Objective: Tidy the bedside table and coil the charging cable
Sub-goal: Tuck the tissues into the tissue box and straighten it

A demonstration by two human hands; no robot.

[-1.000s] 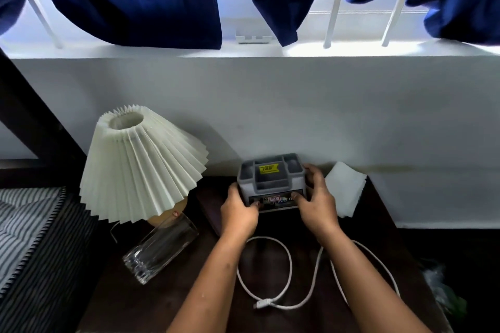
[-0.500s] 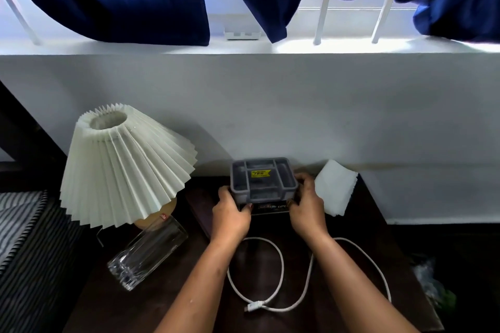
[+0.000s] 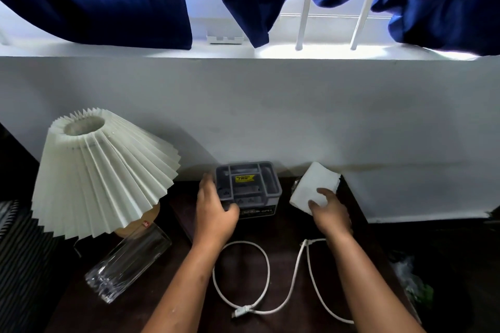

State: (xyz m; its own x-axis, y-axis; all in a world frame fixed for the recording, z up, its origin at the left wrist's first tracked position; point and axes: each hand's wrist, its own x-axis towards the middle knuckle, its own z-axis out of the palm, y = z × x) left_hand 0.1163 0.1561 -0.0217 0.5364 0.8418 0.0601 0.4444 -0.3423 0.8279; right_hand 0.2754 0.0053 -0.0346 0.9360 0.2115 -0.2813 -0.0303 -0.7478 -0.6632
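A grey organiser box (image 3: 250,186) with a yellow sticker stands against the wall at the back of the dark bedside table (image 3: 284,230). My left hand (image 3: 215,211) rests on its left front corner, thumb on the front face. My right hand (image 3: 328,213) is off the box, its spread fingers touching a folded white tissue (image 3: 311,184) to the right of the box. A white charging cable (image 3: 266,278) lies in a loose loop on the table between my forearms, its plug near the front edge.
A pleated cream lamp (image 3: 102,170) stands at the left. A clear drinking glass (image 3: 127,259) lies on its side below the lamp. Striped bedding (image 3: 16,251) borders the table's left; the white wall (image 3: 270,116) is close behind.
My right hand has let go of the box and moved right onto the tissue. The box now sits flat against the wall, with my left hand still on it.
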